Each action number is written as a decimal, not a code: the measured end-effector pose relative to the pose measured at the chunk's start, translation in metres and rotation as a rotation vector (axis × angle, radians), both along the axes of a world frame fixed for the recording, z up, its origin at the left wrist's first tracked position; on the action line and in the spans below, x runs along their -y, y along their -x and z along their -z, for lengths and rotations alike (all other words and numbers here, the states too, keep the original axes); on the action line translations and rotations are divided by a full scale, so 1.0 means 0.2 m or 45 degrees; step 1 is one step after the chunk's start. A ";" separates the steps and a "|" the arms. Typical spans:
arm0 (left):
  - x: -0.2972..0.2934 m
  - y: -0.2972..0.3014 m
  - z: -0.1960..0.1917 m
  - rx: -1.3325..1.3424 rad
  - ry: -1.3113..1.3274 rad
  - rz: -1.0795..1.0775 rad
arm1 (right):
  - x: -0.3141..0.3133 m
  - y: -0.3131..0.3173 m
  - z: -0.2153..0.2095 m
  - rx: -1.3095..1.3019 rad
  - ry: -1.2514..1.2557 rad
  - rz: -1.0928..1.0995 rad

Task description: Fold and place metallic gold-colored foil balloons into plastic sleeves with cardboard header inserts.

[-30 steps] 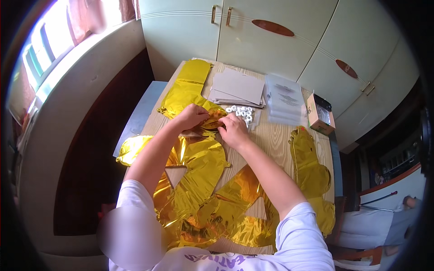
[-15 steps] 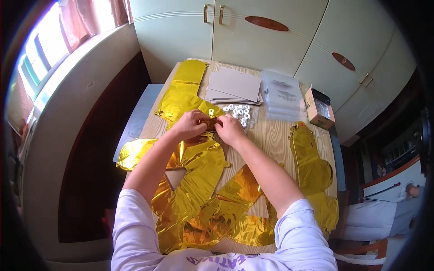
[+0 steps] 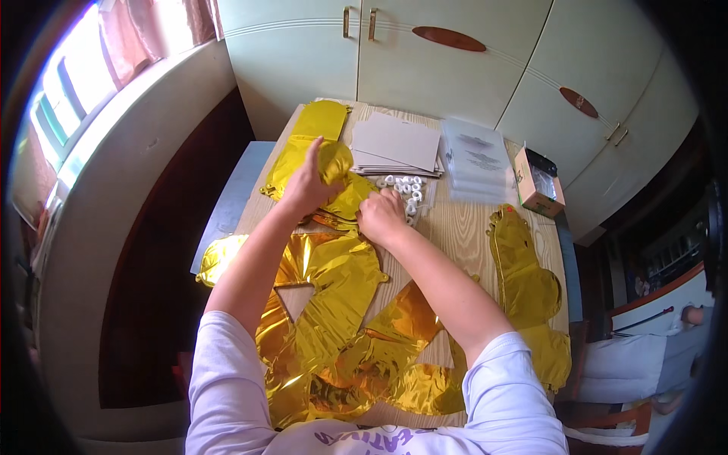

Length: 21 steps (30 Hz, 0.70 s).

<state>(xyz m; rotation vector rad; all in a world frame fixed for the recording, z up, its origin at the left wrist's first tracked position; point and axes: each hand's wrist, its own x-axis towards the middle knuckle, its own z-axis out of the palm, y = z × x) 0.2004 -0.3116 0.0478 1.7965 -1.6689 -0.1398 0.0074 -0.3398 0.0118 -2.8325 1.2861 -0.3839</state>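
Note:
My left hand [image 3: 307, 186] is open over a flat gold foil balloon [image 3: 312, 155] at the far left of the table, its fingers stretched away from me and its palm against the foil. To its right, my right hand [image 3: 381, 218] has its fingers closed on the edge of that balloon, where the foil bunches up. Several white rings [image 3: 413, 196], like small ribbon rolls, lie just beyond the right hand. More deflated gold foil balloons [image 3: 334, 280] spread out beneath my forearms, overlapping and wrinkled.
Grey cardboard sheets [image 3: 396, 140] are stacked at the table's far side, beside clear plastic bags [image 3: 476, 155]. A small open cardboard box [image 3: 538, 182] stands at the far right corner. Another folded gold balloon [image 3: 523, 284] lies along the right edge. Pale cabinets [image 3: 447, 68] rise behind the table.
My left hand has let go of the gathered foil and moved left and away from me, its fingers now spread. The right hand keeps its grip, and the foil has unfolded between them.

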 end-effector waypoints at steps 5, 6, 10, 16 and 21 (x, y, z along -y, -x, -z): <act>0.09 -0.11 0.16 -0.167 -0.072 -0.154 | 0.14 -0.15 -0.04 0.112 -0.011 -0.140; 0.16 -0.18 0.19 -0.398 -0.044 -0.144 | 0.15 -0.19 -0.04 0.130 -0.091 -0.169; 0.29 -0.23 0.05 -1.188 0.232 -0.212 | 0.21 -0.19 0.03 0.022 -0.166 -0.150; 0.32 -0.64 -0.07 -0.841 0.258 -0.447 | 0.23 -0.36 -0.15 -0.206 -0.362 -0.132; 0.38 -0.51 -0.12 -0.508 0.237 -0.306 | 0.27 -0.45 -0.09 0.130 -0.107 -0.174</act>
